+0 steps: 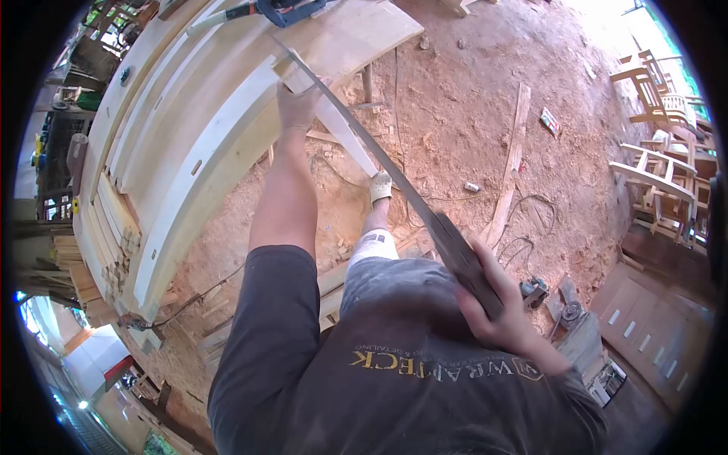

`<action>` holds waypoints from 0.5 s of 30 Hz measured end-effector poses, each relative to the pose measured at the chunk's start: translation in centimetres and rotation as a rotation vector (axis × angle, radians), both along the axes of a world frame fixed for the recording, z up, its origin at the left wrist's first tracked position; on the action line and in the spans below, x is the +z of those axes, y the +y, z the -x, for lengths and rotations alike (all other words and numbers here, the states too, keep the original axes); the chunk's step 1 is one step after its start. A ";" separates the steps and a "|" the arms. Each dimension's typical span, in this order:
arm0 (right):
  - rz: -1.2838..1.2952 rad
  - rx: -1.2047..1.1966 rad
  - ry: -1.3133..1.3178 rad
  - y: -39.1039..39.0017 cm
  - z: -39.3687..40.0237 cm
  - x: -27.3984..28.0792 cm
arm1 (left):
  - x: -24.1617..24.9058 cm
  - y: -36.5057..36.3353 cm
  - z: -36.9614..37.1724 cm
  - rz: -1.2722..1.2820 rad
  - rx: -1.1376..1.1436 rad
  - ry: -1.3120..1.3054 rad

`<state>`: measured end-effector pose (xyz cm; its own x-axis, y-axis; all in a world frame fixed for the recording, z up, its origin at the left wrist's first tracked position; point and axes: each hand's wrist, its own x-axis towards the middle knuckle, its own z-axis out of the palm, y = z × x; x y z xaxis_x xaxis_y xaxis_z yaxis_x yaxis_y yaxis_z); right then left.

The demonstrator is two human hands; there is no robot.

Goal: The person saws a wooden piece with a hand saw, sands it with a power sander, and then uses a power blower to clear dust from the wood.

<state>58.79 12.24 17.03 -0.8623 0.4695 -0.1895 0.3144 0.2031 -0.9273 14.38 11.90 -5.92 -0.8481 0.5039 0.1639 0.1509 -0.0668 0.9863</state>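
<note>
My right hand (497,303) is wrapped round the dark handle of a long, narrow handsaw (371,148), seen almost edge-on. Its blade runs up and left from in front of my chest, across the end of a pale wooden piece (341,136). My left hand (298,106) grips that piece near its upper end, beside the blade and at the table's edge. The piece slants down toward my foot in a pale clog (381,186). Whether the blade's teeth touch the wood cannot be seen.
Curved pale boards (227,133) lie on the wooden work table (364,30) to the left, with a blue power tool (284,9) at the back. Sawdust, a plank (512,163) and cables (531,212) are on the floor. Wooden chairs (656,171) stand at the right.
</note>
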 end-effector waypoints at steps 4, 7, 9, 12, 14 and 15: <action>-0.064 -0.001 0.127 1.3 4.4 -1.8 | -0.3 0.1 0.4 -0.007 0.001 0.051; -0.068 0.018 0.281 4.4 20.3 -4.9 | 1.4 0.3 -0.5 -0.196 -0.031 -0.247; -0.157 -0.092 0.438 4.6 24.0 -5.0 | 1.2 0.4 0.7 -0.172 -0.119 -0.300; -0.131 -0.062 0.359 4.1 21.6 -4.8 | 2.2 0.3 -0.2 -0.072 -0.033 -0.225; -0.147 -0.054 0.396 2.4 14.9 -4.5 | 1.3 0.0 -0.3 0.049 0.019 0.032; -0.066 -0.028 0.231 1.5 10.8 -4.4 | 1.5 0.0 -0.6 0.010 0.017 0.024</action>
